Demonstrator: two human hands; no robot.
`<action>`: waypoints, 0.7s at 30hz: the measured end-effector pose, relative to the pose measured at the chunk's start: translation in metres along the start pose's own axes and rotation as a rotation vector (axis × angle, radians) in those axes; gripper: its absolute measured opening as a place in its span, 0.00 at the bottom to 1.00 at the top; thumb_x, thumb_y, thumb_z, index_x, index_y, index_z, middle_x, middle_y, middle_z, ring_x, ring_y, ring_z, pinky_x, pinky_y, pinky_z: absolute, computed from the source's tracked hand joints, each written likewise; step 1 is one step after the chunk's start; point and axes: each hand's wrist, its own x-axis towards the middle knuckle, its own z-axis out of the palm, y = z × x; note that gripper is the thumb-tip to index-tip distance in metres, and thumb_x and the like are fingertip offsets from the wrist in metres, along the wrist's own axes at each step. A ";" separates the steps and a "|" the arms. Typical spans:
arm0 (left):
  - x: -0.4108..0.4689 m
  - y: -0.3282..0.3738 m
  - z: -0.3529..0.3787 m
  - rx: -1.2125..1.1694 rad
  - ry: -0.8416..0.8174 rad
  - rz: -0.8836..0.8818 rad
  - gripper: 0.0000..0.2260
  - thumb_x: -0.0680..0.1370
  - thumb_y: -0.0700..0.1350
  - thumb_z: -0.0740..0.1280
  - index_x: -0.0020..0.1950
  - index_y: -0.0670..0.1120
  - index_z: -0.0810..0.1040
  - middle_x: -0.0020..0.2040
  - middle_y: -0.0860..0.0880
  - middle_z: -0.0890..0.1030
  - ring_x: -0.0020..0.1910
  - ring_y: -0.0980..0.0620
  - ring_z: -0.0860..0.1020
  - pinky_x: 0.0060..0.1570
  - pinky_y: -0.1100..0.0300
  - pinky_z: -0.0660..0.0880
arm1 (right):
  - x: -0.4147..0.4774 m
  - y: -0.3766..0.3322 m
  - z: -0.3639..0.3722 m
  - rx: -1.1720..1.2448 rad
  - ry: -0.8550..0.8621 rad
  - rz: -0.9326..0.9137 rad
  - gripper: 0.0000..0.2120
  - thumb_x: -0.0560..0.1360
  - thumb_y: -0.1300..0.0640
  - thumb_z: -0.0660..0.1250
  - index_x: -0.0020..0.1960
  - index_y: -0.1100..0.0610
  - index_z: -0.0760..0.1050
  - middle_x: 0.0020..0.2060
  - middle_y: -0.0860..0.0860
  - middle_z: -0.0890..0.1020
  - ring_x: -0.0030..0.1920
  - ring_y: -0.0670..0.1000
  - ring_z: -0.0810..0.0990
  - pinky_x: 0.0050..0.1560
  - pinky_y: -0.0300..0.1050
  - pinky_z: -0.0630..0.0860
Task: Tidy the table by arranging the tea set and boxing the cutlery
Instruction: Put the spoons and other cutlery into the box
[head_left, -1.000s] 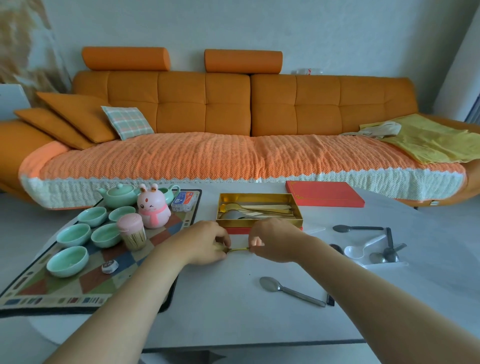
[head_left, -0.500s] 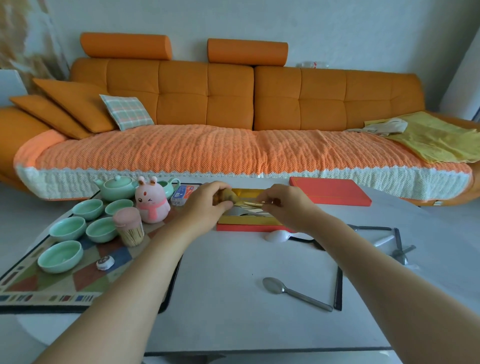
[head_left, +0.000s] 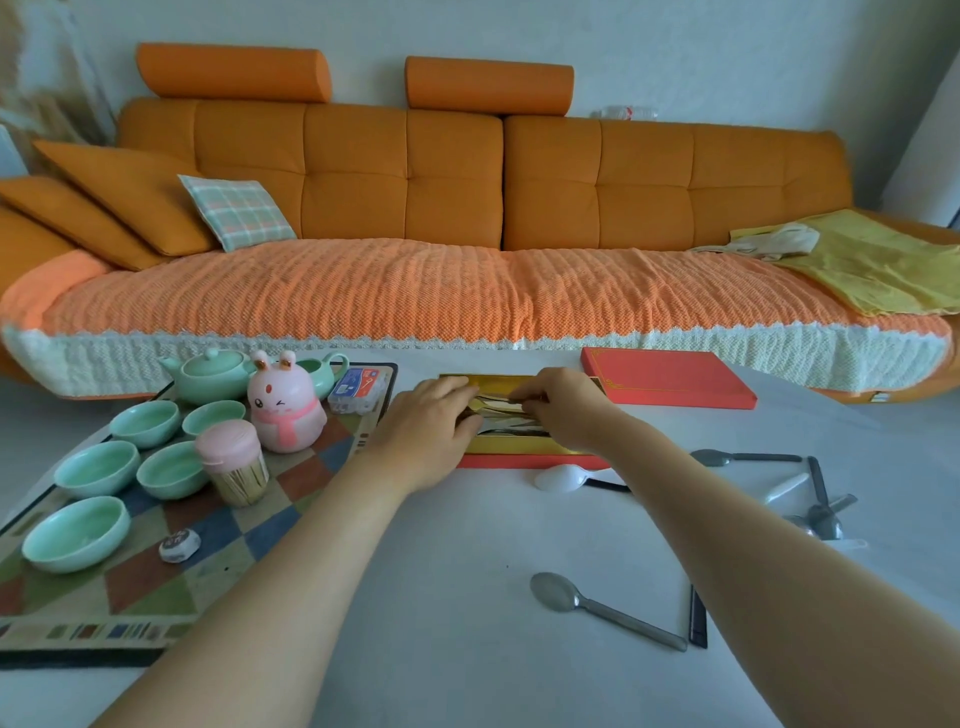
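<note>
Head view, looking forward and down across a pale round table (head_left: 467, 649). Both hands reach over a shallow gold-lined cutlery box with a red base (head_left: 524, 447). Left hand (head_left: 431, 421) is curled at the box's left end; right hand (head_left: 561, 405) has its fingertips drawn together over thin gold-coloured utensils (head_left: 498, 402) lying inside. Whether either hand actually pinches a piece cannot be told. Flat red box lid (head_left: 670, 382) lies just beside the box, to its right. Still unboxed: a grey metal spoon (head_left: 597, 610) near the front edge, a white plastic spoon (head_left: 563, 475) touching the box's front, and a cluster of dark utensils (head_left: 815, 499) far right. Celadon teapot (head_left: 210, 374) and five celadon cups (head_left: 96, 467) stand on a chequered mat (head_left: 156, 587). Risks, as judged: pieces laid crossed could sit proud and keep the lid from closing; a forearm sweeping back could knock the white spoon.
</note>
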 end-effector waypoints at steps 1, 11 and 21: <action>0.000 -0.001 0.000 0.009 -0.003 -0.003 0.22 0.83 0.55 0.55 0.76 0.49 0.66 0.76 0.53 0.64 0.74 0.52 0.62 0.70 0.54 0.59 | 0.002 0.000 0.001 -0.005 -0.011 0.013 0.14 0.81 0.60 0.61 0.59 0.49 0.82 0.47 0.51 0.82 0.41 0.56 0.81 0.41 0.48 0.78; -0.005 0.005 -0.002 -0.115 -0.109 0.001 0.24 0.83 0.57 0.54 0.78 0.51 0.63 0.79 0.55 0.59 0.76 0.54 0.59 0.71 0.56 0.58 | -0.003 0.007 -0.006 -0.053 -0.039 0.063 0.17 0.80 0.61 0.57 0.57 0.48 0.82 0.44 0.49 0.81 0.32 0.49 0.76 0.29 0.38 0.70; -0.006 0.003 0.005 -0.006 -0.231 0.002 0.29 0.82 0.61 0.54 0.80 0.52 0.54 0.81 0.54 0.52 0.79 0.54 0.49 0.75 0.53 0.51 | -0.040 0.001 -0.012 -0.112 -0.101 -0.130 0.18 0.80 0.59 0.56 0.65 0.55 0.78 0.66 0.48 0.77 0.66 0.51 0.72 0.66 0.43 0.67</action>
